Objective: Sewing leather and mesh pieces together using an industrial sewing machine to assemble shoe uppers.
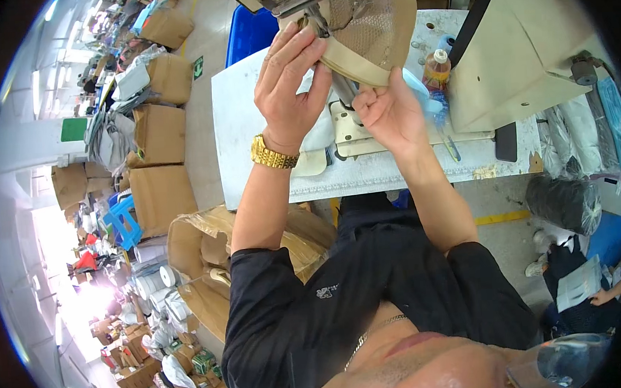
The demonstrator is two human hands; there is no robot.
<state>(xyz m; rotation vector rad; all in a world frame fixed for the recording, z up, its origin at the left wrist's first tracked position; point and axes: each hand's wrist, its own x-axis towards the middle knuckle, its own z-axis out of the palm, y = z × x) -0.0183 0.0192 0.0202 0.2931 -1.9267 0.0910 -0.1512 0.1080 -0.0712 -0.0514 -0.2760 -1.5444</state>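
Observation:
A beige mesh piece (367, 39) with a cream edge band sits at the post and foot of a sewing machine (295, 4). My left hand (289, 91), a gold watch at the wrist, grips its left edge, fingers close together beside the metal foot. My right hand (390, 111) pinches the band at the lower right end, with the other fingers curled underneath. The machine's post (344, 90) rises below the piece, partly hidden by it and my fingers.
The white worktable (246, 148) holds a bottle (435, 74), a pen and a dark phone (506, 144). A blue bin (245, 37) stands behind it. An open carton (196, 282) is at lower left, cardboard boxes (161, 190) line the left. Another person's hand (601, 296) shows at lower right.

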